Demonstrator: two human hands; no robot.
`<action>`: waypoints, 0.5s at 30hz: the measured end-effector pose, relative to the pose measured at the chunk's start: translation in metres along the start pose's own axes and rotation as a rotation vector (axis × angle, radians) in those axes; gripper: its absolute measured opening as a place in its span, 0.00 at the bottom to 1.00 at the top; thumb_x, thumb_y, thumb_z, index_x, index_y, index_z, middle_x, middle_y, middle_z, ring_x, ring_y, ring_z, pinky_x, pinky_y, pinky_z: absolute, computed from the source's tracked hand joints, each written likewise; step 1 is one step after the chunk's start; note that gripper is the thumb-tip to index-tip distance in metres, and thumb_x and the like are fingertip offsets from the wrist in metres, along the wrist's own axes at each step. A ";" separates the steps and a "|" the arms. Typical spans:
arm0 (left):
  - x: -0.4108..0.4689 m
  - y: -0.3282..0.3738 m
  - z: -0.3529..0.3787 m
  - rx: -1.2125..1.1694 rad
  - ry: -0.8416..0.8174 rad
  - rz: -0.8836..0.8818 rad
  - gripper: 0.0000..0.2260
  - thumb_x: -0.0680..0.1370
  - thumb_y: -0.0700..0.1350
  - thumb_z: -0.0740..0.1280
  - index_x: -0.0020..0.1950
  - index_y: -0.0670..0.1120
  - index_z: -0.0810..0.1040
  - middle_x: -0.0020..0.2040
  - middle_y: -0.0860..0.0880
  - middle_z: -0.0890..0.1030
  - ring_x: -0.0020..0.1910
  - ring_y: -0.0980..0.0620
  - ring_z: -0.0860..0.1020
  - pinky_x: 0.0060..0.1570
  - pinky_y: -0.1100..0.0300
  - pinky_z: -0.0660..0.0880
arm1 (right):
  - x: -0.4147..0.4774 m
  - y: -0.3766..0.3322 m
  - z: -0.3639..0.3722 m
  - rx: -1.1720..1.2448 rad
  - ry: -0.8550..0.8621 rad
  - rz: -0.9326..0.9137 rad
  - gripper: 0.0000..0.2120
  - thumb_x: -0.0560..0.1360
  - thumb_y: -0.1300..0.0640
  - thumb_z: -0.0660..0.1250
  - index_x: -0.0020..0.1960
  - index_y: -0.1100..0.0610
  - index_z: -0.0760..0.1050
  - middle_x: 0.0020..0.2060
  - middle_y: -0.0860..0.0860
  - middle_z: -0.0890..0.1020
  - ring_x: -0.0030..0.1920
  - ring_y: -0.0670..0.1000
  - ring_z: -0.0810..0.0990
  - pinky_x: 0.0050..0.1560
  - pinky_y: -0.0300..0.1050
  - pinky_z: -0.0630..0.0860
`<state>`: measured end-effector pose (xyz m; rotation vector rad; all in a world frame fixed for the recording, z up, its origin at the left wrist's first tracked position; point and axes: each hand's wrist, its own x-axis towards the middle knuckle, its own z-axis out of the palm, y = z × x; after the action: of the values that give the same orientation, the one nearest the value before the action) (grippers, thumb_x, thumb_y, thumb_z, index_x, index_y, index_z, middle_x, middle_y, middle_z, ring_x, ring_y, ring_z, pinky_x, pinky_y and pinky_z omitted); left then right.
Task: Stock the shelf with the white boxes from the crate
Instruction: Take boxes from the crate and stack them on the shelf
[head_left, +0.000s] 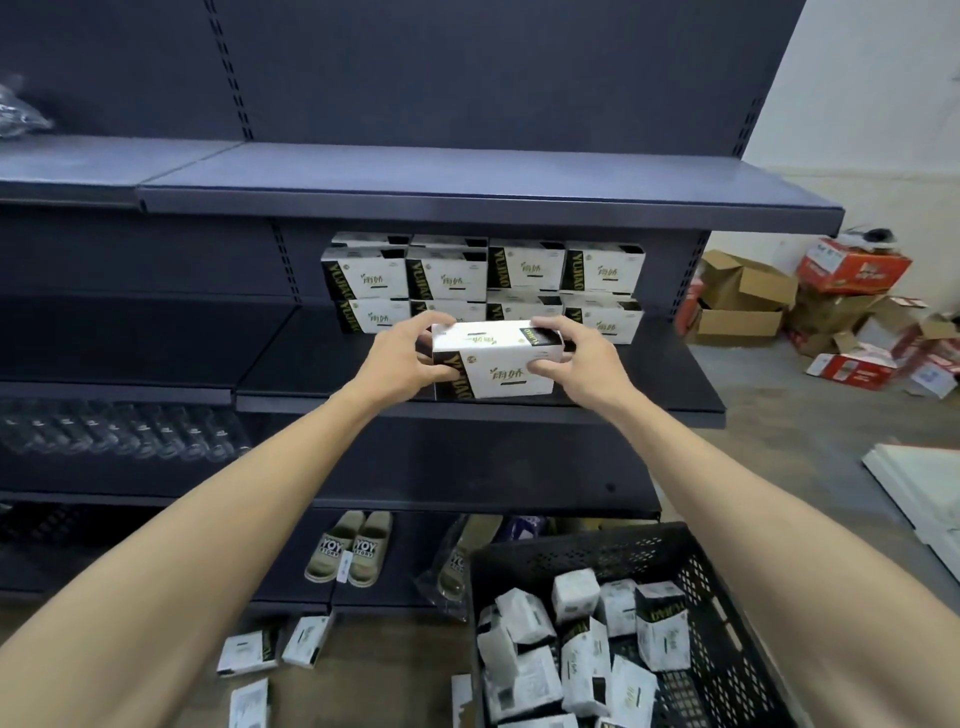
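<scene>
A white box (501, 358) with a black end panel and green lettering is held near the front of the dark middle shelf (670, 379). My left hand (402, 358) grips its left end and my right hand (582, 358) grips its right end. Behind it, several matching white boxes (483, 283) stand stacked two high at the back of the same shelf. The black perforated crate (727, 618) sits on the floor at the lower right, with several white boxes (587, 654) jumbled inside.
Loose white boxes (270, 654) lie on the floor left of the crate. A pair of slippers (349, 551) stands on the bottom shelf. Clear plastic bottles (119, 428) fill the left shelf. Cardboard cartons (831, 306) are piled at the right wall.
</scene>
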<state>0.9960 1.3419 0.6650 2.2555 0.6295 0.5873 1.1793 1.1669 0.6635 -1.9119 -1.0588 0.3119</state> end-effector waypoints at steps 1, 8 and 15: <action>0.007 0.002 0.005 0.009 0.002 -0.003 0.25 0.70 0.40 0.78 0.64 0.53 0.75 0.51 0.48 0.81 0.47 0.52 0.81 0.45 0.66 0.77 | 0.003 0.005 0.002 -0.035 0.046 0.008 0.26 0.73 0.59 0.75 0.68 0.45 0.74 0.61 0.47 0.77 0.54 0.47 0.78 0.49 0.35 0.73; 0.070 0.013 0.056 0.067 0.023 0.017 0.28 0.71 0.41 0.77 0.69 0.52 0.71 0.61 0.49 0.77 0.53 0.53 0.77 0.53 0.59 0.76 | 0.036 0.040 -0.008 -0.134 0.193 0.109 0.29 0.72 0.56 0.76 0.70 0.49 0.72 0.62 0.51 0.79 0.63 0.53 0.76 0.61 0.45 0.73; 0.135 0.011 0.083 0.070 0.161 0.024 0.21 0.73 0.42 0.74 0.65 0.50 0.74 0.61 0.50 0.79 0.58 0.49 0.75 0.55 0.62 0.69 | 0.109 0.053 -0.022 -0.186 0.229 0.163 0.29 0.72 0.53 0.76 0.71 0.55 0.72 0.62 0.57 0.79 0.63 0.57 0.77 0.63 0.52 0.75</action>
<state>1.1514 1.3721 0.6494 2.2994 0.7132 0.7756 1.2863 1.2262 0.6538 -2.1475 -0.8055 0.0832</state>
